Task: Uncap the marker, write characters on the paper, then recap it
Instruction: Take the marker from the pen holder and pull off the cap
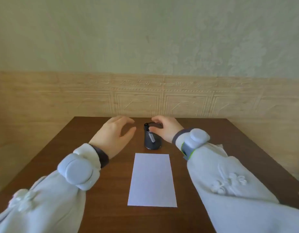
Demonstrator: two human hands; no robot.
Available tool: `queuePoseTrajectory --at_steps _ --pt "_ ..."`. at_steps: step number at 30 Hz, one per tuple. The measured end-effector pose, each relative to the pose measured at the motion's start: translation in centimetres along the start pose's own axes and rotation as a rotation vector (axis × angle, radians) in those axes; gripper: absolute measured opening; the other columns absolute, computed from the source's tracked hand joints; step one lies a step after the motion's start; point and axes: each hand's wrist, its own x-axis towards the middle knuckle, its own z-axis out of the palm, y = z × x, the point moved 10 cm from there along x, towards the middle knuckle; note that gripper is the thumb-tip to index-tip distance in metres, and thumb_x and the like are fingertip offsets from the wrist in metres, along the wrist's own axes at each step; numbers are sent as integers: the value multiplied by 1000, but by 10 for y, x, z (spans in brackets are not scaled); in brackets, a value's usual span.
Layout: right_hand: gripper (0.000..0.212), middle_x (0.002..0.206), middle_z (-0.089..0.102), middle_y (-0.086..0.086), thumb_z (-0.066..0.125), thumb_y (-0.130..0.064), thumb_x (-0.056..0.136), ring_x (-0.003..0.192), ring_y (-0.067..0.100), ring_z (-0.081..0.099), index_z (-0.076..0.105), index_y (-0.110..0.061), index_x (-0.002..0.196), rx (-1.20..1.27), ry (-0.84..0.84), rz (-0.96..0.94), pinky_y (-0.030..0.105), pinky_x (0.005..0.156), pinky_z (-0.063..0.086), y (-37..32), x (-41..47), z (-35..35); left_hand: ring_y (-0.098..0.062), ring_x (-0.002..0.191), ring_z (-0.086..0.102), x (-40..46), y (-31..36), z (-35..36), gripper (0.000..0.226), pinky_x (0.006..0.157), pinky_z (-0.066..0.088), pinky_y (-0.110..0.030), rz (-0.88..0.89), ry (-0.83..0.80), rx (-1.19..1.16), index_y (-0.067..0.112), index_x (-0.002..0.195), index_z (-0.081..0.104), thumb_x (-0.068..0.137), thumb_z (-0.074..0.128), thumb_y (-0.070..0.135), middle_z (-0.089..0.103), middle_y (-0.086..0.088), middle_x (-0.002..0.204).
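Observation:
A dark mesh pen holder point(152, 141) stands at the far middle of the brown table point(101, 214). The black top of a marker point(146, 124) pokes out at its left rim. My right hand point(165, 129) hovers over the holder's mouth with its fingers arched over the rim. Its thumb is at the upper front wall, just right of the marker top, and it grips nothing that I can see. My left hand point(114, 136) is spread open just left of the holder, apart from it. A blank white sheet of paper point(152, 180) lies flat in front of the holder.
The table's far edge meets a patterned wall point(145, 98) right behind the holder. Both of my forearms, in pale sleeves with round wrist devices point(79, 170), stretch over the table on either side of the paper.

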Motion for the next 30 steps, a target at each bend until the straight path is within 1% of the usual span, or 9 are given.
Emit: queuePoseTrajectory --at_steps 3,6,8,15,17,20,24,26,30 --pt "49 140 51 6 57 -35 92 128 25 47 47 -14 136 -119 -45 120 36 104 39 7 9 25 -7 98 51 -11 -12 -2 28 81 35 -17 -67 -41 -31 22 119 56 93 50 32 55 9 120" --pt "51 140 47 7 54 -39 92 127 29 46 43 -18 137 -239 -85 209 40 100 41 11 18 43 -7 99 52 -11 -21 -1 27 81 37 -17 -95 -66 -50 24 118 56 93 49 32 55 11 118" --pt "50 140 45 6 51 -39 93 127 29 45 42 -19 138 -269 -64 212 41 101 40 18 21 50 -6 100 52 -12 -26 2 27 82 37 -16 -89 -65 -62 24 118 57 94 49 32 55 12 117" --pt "64 154 31 0 48 -40 96 145 23 19 22 -18 149 -309 0 240 46 116 18 32 39 57 -5 109 49 -2 -42 23 25 86 36 -15 -109 -98 -94 23 117 57 94 49 30 55 11 117" --pt "62 154 31 0 46 -41 97 146 22 15 23 -18 149 -285 -1 258 48 117 12 36 48 59 -6 109 49 3 -46 25 25 86 37 -15 -117 -97 -94 23 117 57 94 48 29 55 11 117" --pt "48 144 46 2 46 -39 97 143 23 25 38 -20 140 -244 42 286 49 117 11 39 64 59 -6 107 49 15 -55 30 24 85 37 -15 -134 -91 -94 24 115 58 94 48 30 55 12 114" --pt "28 118 65 4 48 -35 97 124 27 47 56 -25 122 -212 72 309 49 116 11 44 72 63 -5 108 49 20 -59 34 23 86 36 -13 -140 -92 -88 25 114 58 95 48 30 54 15 110" --pt "25 111 67 3 46 -35 98 119 26 51 59 -25 117 -209 113 293 48 115 11 46 73 62 -4 109 49 21 -62 37 23 86 36 -13 -143 -104 -81 25 114 58 95 47 30 53 15 108" --pt "30 106 69 3 44 -36 99 111 25 57 57 -24 123 -137 319 140 41 114 18 33 63 27 -3 110 49 23 -61 40 24 87 36 -12 -132 -105 -78 26 117 56 95 47 29 54 15 113"
